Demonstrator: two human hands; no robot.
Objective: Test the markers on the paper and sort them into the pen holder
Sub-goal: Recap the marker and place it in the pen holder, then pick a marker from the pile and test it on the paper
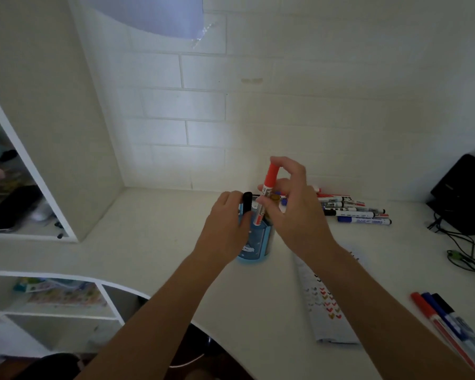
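A blue pen holder stands on the white desk. My left hand wraps around its left side, next to a black-capped marker standing in it. My right hand pinches a red-capped marker held upright, its lower end inside the holder. A pile of several markers lies behind my right hand. The paper, marked with small coloured ticks, lies under my right forearm. Three more markers, red, blue and black, lie at the front right.
A black box with trailing cables sits at the far right. White shelving with clutter stands at the left, and lower shelves hold a box. The tiled wall closes the back of the desk.
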